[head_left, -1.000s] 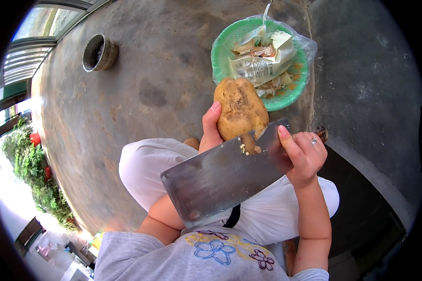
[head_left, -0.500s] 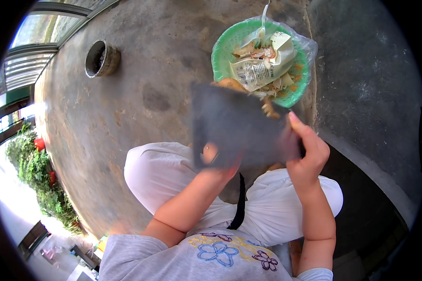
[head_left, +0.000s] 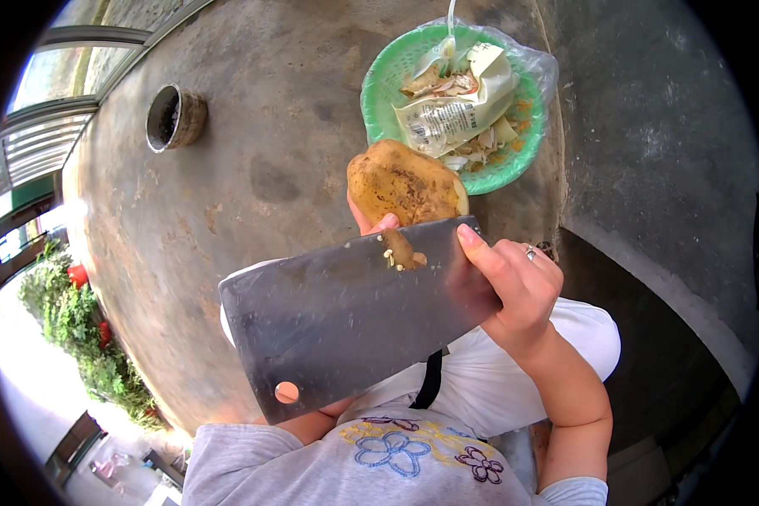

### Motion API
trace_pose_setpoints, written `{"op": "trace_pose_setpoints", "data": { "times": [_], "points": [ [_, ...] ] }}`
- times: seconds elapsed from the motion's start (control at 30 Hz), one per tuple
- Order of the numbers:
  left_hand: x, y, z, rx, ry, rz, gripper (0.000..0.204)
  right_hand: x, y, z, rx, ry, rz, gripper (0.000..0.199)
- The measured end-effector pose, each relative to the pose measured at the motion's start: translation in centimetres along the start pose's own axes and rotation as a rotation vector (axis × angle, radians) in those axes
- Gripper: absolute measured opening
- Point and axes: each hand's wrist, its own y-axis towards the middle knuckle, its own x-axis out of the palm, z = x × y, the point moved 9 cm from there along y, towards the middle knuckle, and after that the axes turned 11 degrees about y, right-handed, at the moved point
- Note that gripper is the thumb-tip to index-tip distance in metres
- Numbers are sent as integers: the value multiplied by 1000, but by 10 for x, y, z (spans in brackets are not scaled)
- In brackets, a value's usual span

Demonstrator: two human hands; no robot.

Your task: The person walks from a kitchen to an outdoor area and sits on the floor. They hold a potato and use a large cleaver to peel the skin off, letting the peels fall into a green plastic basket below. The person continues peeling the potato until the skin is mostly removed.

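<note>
My left hand (head_left: 378,224) grips a large brown potato (head_left: 401,184) from below; most of that hand is hidden behind the blade. My right hand (head_left: 514,287) holds a broad steel cleaver (head_left: 346,316), forefinger laid along its top edge. The blade lies flat across the front of my lap, with its upper edge against the potato. A strip of peel (head_left: 401,250) sticks to the blade near that edge.
A green plastic basket (head_left: 379,93) lined with clear plastic sits on the concrete floor just beyond the potato, holding peelings and a crumpled packet. A small round pot (head_left: 174,116) stands at the far left. A dark raised ledge (head_left: 675,278) runs down the right.
Half a second ago the cleaver was lifted up in front of the potato and blurred. Now it has come back down against the potato's near side, with peel on the blade.
</note>
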Motion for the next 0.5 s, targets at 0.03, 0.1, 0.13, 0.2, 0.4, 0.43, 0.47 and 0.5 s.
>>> {"op": "trace_pose_setpoints", "data": {
  "times": [0.03,0.1,0.13,0.2,0.4,0.43,0.47,0.5],
  "points": [
    [0,0,-4,-1,2,0,66,0,-1,2,10,-16,5,54],
    [0,-2,-11,-5,8,0,66,-1,-3,5,28,-48,16,54],
    [0,-2,-13,-5,9,0,67,-1,-3,8,42,-43,22,54],
    [-2,-4,-20,-7,15,0,67,-3,-4,15,72,-34,33,53],
    [-4,-2,-23,-2,21,-10,67,-3,-3,18,104,-44,4,47],
    [-5,-1,-21,0,24,-9,68,-3,-3,17,100,-45,9,47],
    [-5,-1,-21,2,30,-11,68,-3,-3,17,95,-47,14,47],
    [-5,-1,-21,2,27,-11,68,-3,-2,17,90,-49,20,47]
  ]
}}
